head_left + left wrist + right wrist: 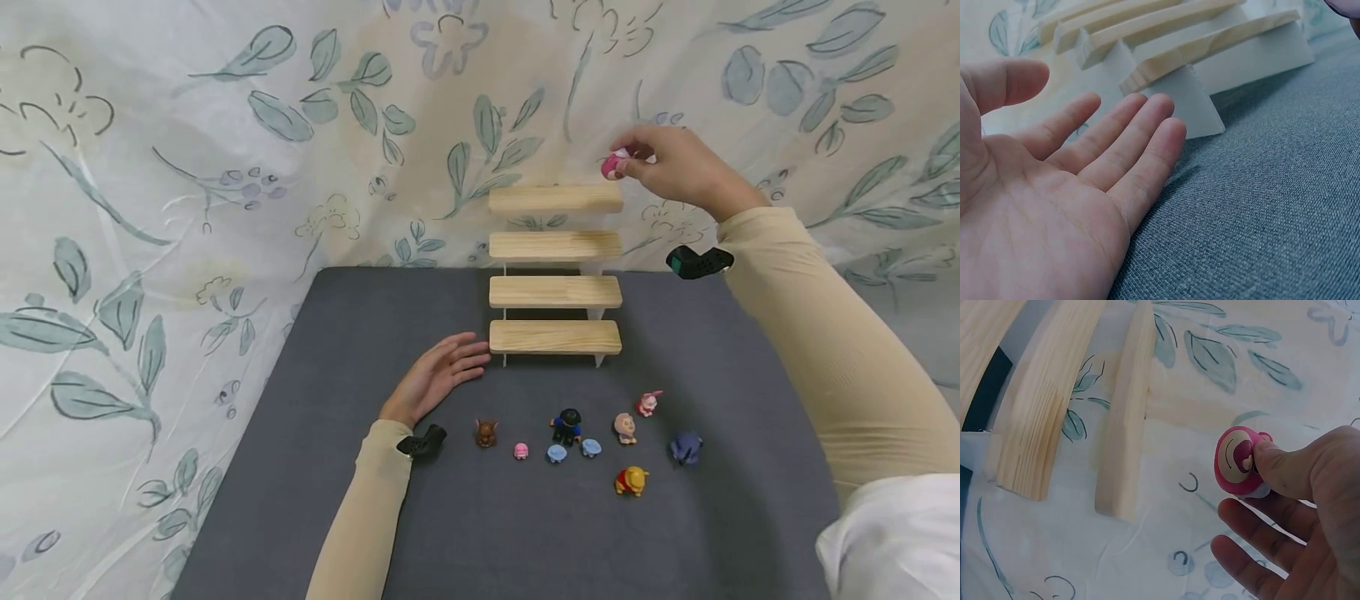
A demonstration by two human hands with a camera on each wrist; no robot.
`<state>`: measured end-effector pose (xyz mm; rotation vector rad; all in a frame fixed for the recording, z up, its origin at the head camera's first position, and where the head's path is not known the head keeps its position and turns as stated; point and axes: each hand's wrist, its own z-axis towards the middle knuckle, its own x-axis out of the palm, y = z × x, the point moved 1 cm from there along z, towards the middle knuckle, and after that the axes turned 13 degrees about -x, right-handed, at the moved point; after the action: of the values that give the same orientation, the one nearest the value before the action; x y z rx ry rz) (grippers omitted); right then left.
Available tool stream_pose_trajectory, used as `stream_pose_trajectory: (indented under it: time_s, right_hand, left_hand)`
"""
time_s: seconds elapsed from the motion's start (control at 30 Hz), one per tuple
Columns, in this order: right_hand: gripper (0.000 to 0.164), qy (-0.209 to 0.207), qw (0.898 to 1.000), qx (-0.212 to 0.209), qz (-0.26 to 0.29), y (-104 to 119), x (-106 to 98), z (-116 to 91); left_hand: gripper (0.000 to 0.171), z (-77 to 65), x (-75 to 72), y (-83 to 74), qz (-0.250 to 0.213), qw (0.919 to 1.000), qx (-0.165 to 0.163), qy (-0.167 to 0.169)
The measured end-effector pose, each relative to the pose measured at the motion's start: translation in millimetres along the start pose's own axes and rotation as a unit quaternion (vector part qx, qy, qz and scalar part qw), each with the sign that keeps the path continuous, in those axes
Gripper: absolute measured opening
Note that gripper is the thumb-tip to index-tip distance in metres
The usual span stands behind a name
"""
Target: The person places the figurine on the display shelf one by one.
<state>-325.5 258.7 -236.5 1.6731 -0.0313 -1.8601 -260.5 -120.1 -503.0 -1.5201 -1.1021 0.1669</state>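
Observation:
My right hand pinches a small pink toy figure between thumb and fingers. In the head view it is above and just right of the top board of a stepped wooden display rack. The figure has a cream muzzle and a dark pink nose, as the right wrist view shows. Beside the rack's lowest step, at its left end, my left hand lies palm up with fingers extended. In the left wrist view those fingertips are close to the rack's white side support; whether they touch it I cannot tell.
Several small figures stand on the dark grey cloth before the rack: a brown one, a black-and-blue one, a yellow bear in red, a dark blue one. Two light blue little dishes are among them. Leaf-patterned fabric hangs behind.

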Motion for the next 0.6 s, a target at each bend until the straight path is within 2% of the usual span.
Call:
stream_pose_trajectory:
  time_s: [0.2,0.37,0.6]
  right_hand:
    - [0.043,-0.008,0.999,0.025,0.024,-10.8,6.0,4.3]
    - [0.040,-0.007,0.998,0.030,0.046,-16.9,14.6,11.1]
    - [0.040,-0.001,0.998,0.049,0.042,-28.9,21.1,17.1]
  left_hand:
    - [0.056,3.1,-1.6,-1.3,0.004,1.0000,-0.002,0.001]
    - [0.058,2.4,-2.8,1.1,-0.006,0.9999,-0.007,-0.006]
    - [0.060,3.1,-3.5,0.6,0.002,1.0000,0.001,0.000]
